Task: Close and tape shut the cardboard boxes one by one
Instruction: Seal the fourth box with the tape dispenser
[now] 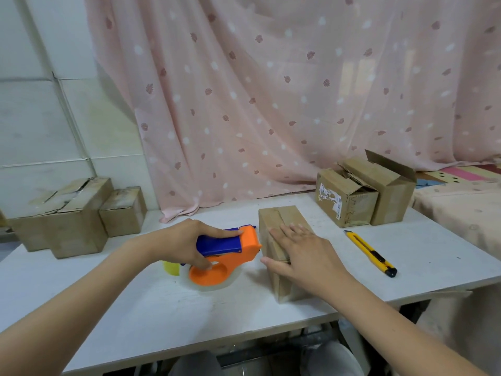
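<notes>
yellow utility knife [371, 253], pink curtain [271, 104]

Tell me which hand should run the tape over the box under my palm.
Left: the left hand already grips the tape dispenser beside the box, while the right hand presses it flat.

Two bare forearms, no sleeves in view up to frame edge. Left hand [187, 241] enters from 7 o'clock, right hand [303, 256] from 5 o'clock. No rings, watch, gloves. Fingers [279, 236] slim, nails short, unpainted.
</notes>
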The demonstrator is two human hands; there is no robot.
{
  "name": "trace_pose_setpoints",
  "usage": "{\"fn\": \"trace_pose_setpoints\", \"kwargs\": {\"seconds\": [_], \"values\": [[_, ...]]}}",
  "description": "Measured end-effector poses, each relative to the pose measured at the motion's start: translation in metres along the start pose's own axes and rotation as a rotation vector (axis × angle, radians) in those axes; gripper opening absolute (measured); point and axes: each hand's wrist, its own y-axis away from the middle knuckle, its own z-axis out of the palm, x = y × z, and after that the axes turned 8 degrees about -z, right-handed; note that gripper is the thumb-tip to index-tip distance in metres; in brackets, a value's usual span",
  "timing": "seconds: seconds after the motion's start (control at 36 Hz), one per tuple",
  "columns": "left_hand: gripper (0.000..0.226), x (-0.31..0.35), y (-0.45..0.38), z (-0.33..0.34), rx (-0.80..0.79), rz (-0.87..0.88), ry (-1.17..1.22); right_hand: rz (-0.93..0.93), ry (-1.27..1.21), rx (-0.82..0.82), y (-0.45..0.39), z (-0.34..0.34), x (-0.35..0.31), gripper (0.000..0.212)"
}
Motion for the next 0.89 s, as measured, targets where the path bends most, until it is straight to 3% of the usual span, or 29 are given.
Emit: {"fn": "trace_pose_setpoints", "kwargs": {"seconds": [0.33,0.89], "values": [[0.084,0.005,0.017,-0.013,-0.041,-0.016,-0.020,0.001,0.031,-0.007,0.002,-0.003,-0.003,0.108],[0.074,0.008,0.035,-0.031,-0.143,-0.164,-0.078,0.006,0.040,0.010,-0.002,0.005,0.002,0.104]]}}
